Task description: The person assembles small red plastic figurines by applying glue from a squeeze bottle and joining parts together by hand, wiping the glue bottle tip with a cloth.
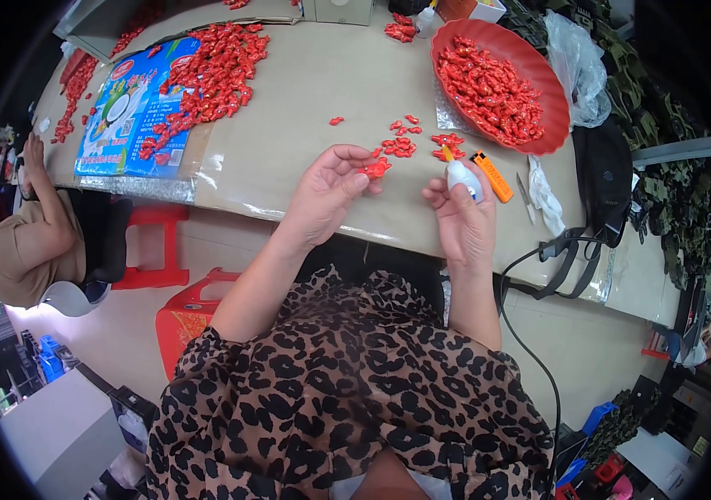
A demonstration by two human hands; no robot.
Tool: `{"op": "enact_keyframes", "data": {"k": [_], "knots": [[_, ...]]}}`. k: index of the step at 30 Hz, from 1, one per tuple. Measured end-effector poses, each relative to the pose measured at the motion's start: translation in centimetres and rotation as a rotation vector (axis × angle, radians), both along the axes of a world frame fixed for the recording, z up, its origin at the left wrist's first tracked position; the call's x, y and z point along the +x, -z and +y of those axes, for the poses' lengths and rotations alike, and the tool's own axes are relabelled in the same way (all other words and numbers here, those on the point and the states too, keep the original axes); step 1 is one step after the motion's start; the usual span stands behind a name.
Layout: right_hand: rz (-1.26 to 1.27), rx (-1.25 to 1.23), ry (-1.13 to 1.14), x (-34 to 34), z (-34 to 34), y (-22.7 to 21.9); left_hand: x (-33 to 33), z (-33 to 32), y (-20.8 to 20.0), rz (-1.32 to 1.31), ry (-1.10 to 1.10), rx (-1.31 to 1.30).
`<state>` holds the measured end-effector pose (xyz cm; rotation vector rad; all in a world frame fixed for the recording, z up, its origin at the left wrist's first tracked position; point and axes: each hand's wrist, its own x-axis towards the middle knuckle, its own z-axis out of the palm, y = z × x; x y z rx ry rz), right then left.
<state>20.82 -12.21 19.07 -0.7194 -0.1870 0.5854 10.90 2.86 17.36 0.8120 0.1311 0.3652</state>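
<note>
My left hand [337,187] pinches a small glossy red piece [376,169] between thumb and fingertips, just above the table's near edge. In my right hand [465,212] is a small white squeeze bottle [460,177] with a yellow tip, held upright and tilted slightly left. Beyond my hands lie loose red pieces [400,147] in small groups. An orange lighter [493,177] rests just right of the bottle. Farther back on the right, a red scalloped bowl [559,125] holds a heap of the same red pieces.
At the left, red pieces [220,75] are piled on a blue printed sheet [135,117]. A thin metal tool [525,198], crumpled white tissue [545,196] and a black bag [604,179] sit at the right. Another person [35,242] sits at the left, near red stools [155,246].
</note>
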Motion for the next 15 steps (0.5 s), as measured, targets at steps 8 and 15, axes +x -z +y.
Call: {"op": "enact_keyframes", "data": {"k": [8, 15], "knots": [[-0.308, -0.291, -0.045, 1.4, -0.2, -1.4, -0.5, 1.1, 1.1, -0.124, 0.026, -0.29], [-0.364, -0.368, -0.151, 1.9, 0.2, -1.8, -0.7, 1.3, 1.3, -0.168, 0.059, -0.333]]}}
